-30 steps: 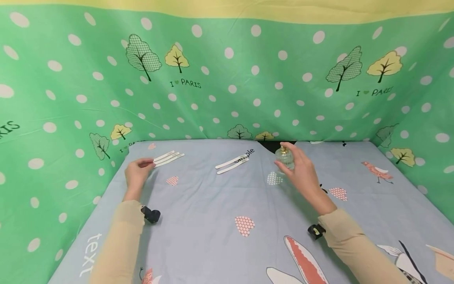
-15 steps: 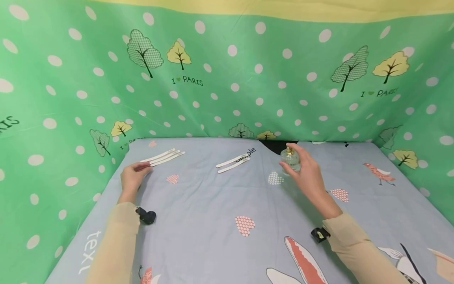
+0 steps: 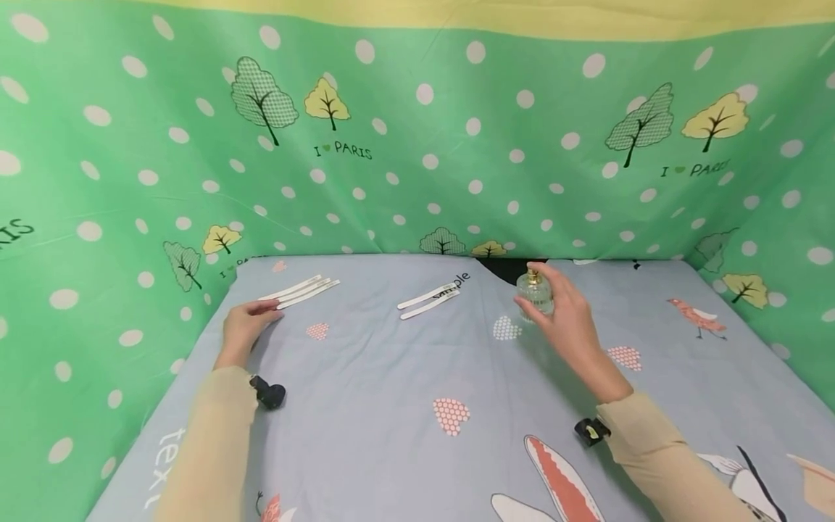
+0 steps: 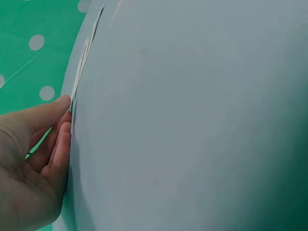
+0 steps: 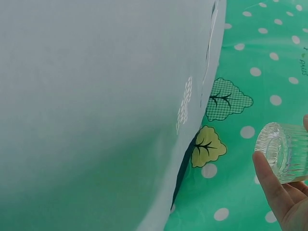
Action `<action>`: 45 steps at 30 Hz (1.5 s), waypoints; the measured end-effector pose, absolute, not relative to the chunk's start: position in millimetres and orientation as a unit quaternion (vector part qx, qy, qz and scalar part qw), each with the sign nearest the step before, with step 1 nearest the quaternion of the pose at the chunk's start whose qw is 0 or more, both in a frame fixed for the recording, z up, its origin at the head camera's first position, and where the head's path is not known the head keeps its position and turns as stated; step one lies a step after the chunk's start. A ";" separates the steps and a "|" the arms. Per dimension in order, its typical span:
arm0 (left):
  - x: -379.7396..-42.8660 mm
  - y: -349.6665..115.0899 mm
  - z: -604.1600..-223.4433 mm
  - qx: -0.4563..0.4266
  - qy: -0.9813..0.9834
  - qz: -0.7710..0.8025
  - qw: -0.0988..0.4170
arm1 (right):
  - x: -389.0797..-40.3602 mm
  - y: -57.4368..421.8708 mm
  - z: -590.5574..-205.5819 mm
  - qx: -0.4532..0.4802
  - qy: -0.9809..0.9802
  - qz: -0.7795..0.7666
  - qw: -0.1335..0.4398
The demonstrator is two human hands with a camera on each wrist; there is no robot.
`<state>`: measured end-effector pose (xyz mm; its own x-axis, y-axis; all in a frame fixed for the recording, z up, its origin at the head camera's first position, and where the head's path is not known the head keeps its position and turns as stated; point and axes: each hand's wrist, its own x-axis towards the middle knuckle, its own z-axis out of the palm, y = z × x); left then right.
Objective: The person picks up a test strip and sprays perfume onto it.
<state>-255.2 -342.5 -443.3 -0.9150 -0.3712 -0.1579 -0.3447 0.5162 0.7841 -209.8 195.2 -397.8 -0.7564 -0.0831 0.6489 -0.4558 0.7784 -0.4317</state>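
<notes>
In the head view, my left hand (image 3: 246,330) is at the left of the bed-like blue-grey cloth, its thumb and fingers pinching the near end of a white paper test strip (image 3: 309,292). Two more such strips lie right beside it; in the left wrist view the strips (image 4: 86,53) appear edge-on, beyond the thumb tip. My right hand (image 3: 574,322) holds a clear ribbed glass perfume bottle (image 3: 536,293) upright above the cloth. Its index finger rests on the gold-coloured top and the thumb is low on the glass. The right wrist view shows the bottle's ribbed base (image 5: 284,151).
Two more white strips (image 3: 427,303) lie on the cloth (image 3: 365,406) between the hands. A dark gap (image 3: 505,270) shows at the cloth's back edge, behind the bottle. A green dotted curtain (image 3: 391,109) rises at the back and both sides.
My left hand has shifted slightly left and towards me along the strips, baring more of the farther strip's end. My right hand has moved slightly right with the perfume bottle.
</notes>
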 end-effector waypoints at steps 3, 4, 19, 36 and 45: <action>-258.9 -340.0 -440.2 0.208 -0.871 -0.444 0.018 | -211.5 195.1 -395.8 0.155 -0.888 0.294 0.318; -259.9 -339.3 -439.3 0.209 -0.873 -0.441 0.020 | -212.0 195.0 -395.3 0.156 -0.887 0.294 0.319; -265.0 -327.4 -439.7 0.225 -0.886 -0.403 0.047 | -212.3 192.0 -395.7 0.161 -0.891 0.287 0.313; -254.6 -322.7 -434.5 0.219 -0.880 -0.420 0.033 | -209.4 192.3 -396.2 0.161 -0.889 0.296 0.311; -249.9 -305.8 -427.1 0.177 -0.888 -0.420 0.059 | -209.7 190.7 -394.0 0.161 -0.888 0.304 0.306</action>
<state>-249.9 -305.8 -427.1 -0.9305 -0.3636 -0.0445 -0.2649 0.5840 0.7673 -209.7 190.7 -394.0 -0.7608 -0.0996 0.6412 -0.4723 0.7627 -0.4419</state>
